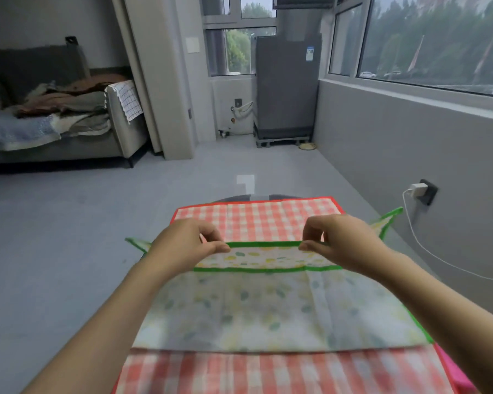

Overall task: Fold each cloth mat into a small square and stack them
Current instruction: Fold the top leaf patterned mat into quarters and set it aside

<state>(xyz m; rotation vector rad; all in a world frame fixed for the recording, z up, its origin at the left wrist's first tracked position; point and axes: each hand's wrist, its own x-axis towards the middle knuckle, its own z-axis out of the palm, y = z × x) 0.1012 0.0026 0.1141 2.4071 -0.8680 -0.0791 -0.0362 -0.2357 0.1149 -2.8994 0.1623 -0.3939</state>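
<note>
A pale leaf-print mat with a green border (256,308) lies partly folded over a red-and-white checked mat (256,220) that is spread beneath it. My left hand (188,243) pinches the green top edge on the left. My right hand (336,240) pinches the same edge on the right. Both hands hold that edge taut above the lower layer of the leaf mat. Two green-bordered corners stick out at the far left (138,243) and far right (389,220). A pink cloth (456,373) peeks out at the lower right.
Grey floor (69,237) stretches to the left. A grey wall with a socket, white charger (417,189) and trailing cable runs along the right. A sofa piled with cloths (54,115) stands far left, a grey appliance (285,86) at the back.
</note>
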